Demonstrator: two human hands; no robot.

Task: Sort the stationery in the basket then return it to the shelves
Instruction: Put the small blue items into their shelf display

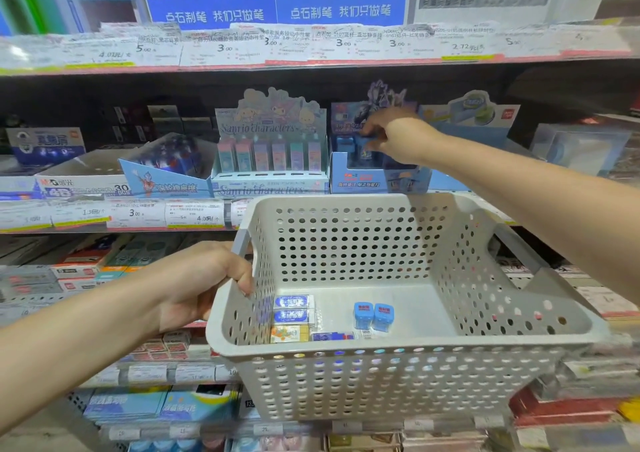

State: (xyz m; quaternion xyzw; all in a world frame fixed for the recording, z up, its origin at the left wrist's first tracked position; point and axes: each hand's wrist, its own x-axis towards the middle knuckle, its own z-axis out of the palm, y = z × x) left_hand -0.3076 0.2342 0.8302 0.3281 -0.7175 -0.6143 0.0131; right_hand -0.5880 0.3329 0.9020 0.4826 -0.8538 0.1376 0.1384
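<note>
Two small blue plastic sharpeners (373, 316) stand side by side on the floor of the pale grey perforated plastic basket (512, 340), just right of centre; at their nine o'clock, against the left wall, lie two white-and-blue wrapped erasers (293, 307), stacked above an orange-printed eraser (289, 333), with a flat dark-blue packet (332, 336) beside it. The left hand (204, 281) grips the basket's left rim, fingers curled over the edge, holding the basket up in front of the shop shelves (83, 221). The right hand (394, 136) reaches to twelve o'clock into the blue cardboard display box (360, 181), its fingers pinching a blue sharpener (363, 145) at the box's opening. These pieces look light, hard and smooth, so they should slide easily when the basket tilts; each is best taken by a fingertip pinch across its two flat sides, while the soft erasers would tolerate a firmer squeeze across their long edges.
</note>
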